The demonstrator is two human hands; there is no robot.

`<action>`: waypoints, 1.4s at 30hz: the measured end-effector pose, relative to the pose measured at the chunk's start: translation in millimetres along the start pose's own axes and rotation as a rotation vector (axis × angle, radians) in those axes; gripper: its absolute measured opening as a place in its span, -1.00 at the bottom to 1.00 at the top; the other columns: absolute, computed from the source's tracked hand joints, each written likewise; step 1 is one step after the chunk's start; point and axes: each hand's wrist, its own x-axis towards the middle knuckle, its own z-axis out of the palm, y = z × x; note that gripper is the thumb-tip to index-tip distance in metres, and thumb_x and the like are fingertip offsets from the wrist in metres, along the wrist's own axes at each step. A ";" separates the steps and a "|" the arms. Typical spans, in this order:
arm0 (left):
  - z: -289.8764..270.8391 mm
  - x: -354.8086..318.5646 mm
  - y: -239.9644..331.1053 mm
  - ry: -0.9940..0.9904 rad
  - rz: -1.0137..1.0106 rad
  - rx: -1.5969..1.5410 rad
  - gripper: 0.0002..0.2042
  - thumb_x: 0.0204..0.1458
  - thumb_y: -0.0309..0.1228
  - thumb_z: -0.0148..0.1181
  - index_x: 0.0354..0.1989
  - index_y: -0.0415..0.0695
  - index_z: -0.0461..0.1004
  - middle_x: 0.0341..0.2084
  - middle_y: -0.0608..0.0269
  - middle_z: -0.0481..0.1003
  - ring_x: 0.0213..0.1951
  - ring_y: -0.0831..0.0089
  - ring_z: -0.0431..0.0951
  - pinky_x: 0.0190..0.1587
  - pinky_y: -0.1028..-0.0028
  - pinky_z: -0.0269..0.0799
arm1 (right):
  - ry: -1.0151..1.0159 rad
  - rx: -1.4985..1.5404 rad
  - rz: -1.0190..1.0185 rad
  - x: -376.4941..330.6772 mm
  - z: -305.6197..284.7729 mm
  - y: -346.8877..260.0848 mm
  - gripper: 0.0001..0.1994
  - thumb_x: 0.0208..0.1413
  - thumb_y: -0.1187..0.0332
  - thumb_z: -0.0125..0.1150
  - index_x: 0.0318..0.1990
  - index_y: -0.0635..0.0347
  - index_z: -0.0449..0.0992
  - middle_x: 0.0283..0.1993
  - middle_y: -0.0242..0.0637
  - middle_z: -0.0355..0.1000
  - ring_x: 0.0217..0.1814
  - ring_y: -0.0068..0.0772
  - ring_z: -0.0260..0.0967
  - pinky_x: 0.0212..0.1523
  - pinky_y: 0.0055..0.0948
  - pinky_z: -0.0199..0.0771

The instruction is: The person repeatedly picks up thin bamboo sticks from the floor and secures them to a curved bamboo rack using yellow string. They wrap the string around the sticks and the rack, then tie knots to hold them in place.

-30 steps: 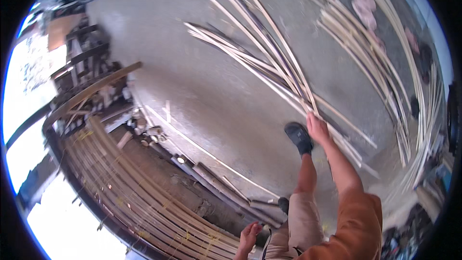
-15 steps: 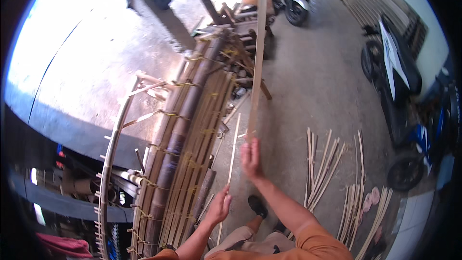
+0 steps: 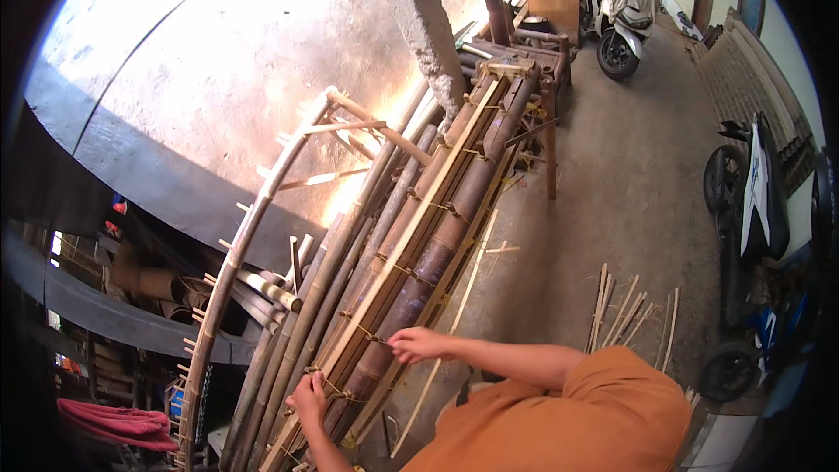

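Note:
A long pale bamboo strip (image 3: 411, 225) lies lengthwise along a frame of bamboo poles and slats. My left hand (image 3: 308, 398) is closed on the strip near its close end, fingers curled at its edge. Reaching over the thick dark bamboo pole (image 3: 434, 260), my right hand (image 3: 419, 345) has its fingertips pinched together beside a cord tie (image 3: 371, 334). What those fingertips hold is too small to make out. Several such ties bind the poles along their length.
A curved, pegged bamboo piece (image 3: 234, 267) and loose poles (image 3: 350, 218) stand left of the frame. A thin strip (image 3: 450, 332) lies on the floor, with cut strips (image 3: 616, 310) further right. Motorbikes (image 3: 750, 201) and a scooter (image 3: 622, 31) are parked beyond; a concrete post (image 3: 415, 26) rises behind.
The long strip, raised upright in my right hand before, now lies along the frame. Both hands have come over the frame, and my view has swung left.

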 end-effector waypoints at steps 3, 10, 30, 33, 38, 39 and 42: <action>21.2 37.4 -10.8 -0.017 0.032 0.256 -0.70 0.18 -0.16 0.08 -0.30 -0.13 0.60 -0.35 -0.06 0.53 -0.22 0.02 0.51 0.13 0.03 0.10 | 0.118 -0.023 0.099 -26.7 -69.1 30.1 -0.66 0.33 0.11 -0.01 0.09 0.12 0.43 -0.06 -0.34 0.44 -0.14 -0.56 0.44 -0.13 -0.52 0.49; 76.5 127.4 206.2 0.076 0.254 -0.488 -0.70 0.20 -0.29 0.08 -0.09 -0.29 0.54 -0.19 -0.06 0.56 -0.12 0.13 0.57 -0.04 0.30 0.43 | 0.674 0.224 0.089 -132.6 -255.2 41.6 -0.77 0.33 0.21 -0.02 -0.05 0.09 0.47 -0.26 -0.45 0.43 -0.31 -0.63 0.38 -0.27 -0.57 0.47; 306.8 335.9 606.8 0.150 0.067 -1.350 -0.66 0.14 -0.21 0.19 -0.03 -0.20 0.52 -0.51 0.21 0.51 -0.39 0.34 0.53 -0.17 0.29 0.47 | 0.880 0.107 -0.041 -243.7 -617.8 -132.7 -0.80 0.30 0.25 0.02 -0.15 0.14 0.51 -0.32 -0.47 0.43 -0.37 -0.67 0.32 -0.31 -0.60 0.38; 290.5 321.0 627.1 0.177 0.451 -0.696 -0.67 0.12 -0.24 0.21 -0.02 -0.17 0.51 -0.51 0.14 0.50 -0.41 0.19 0.55 -0.19 0.28 0.47 | 0.870 0.120 -0.015 -222.0 -628.3 -137.4 -0.81 0.30 0.26 0.03 -0.15 0.13 0.51 -0.32 -0.47 0.43 -0.37 -0.67 0.32 -0.32 -0.61 0.38; 238.0 300.3 678.6 -0.203 0.448 -0.338 -0.79 0.08 -0.28 0.22 -0.25 -0.16 0.61 -0.38 -0.11 0.56 -0.29 0.00 0.59 -0.22 0.24 0.46 | 0.668 -0.027 -0.055 -152.8 -623.4 -169.5 -0.78 0.31 0.22 0.02 -0.11 0.15 0.50 -0.28 -0.44 0.44 -0.34 -0.64 0.34 -0.29 -0.60 0.40; 238.5 300.6 683.7 -0.171 0.419 -0.421 -0.79 0.08 -0.28 0.22 -0.28 -0.16 0.61 -0.38 -0.11 0.56 -0.28 0.01 0.59 -0.22 0.24 0.45 | 0.595 -0.102 -0.079 -136.6 -622.3 -174.8 -0.76 0.31 0.22 0.02 -0.10 0.16 0.50 -0.26 -0.43 0.44 -0.33 -0.63 0.34 -0.28 -0.60 0.40; 253.3 304.2 700.3 -0.227 0.436 -0.385 -0.81 0.07 -0.31 0.21 -0.26 -0.14 0.61 -0.42 -0.10 0.54 -0.31 -0.03 0.57 -0.25 0.18 0.43 | 0.464 -0.179 -0.026 -107.1 -605.4 -207.4 -0.75 0.32 0.22 0.01 -0.07 0.19 0.49 -0.24 -0.44 0.43 -0.29 -0.64 0.33 -0.24 -0.60 0.40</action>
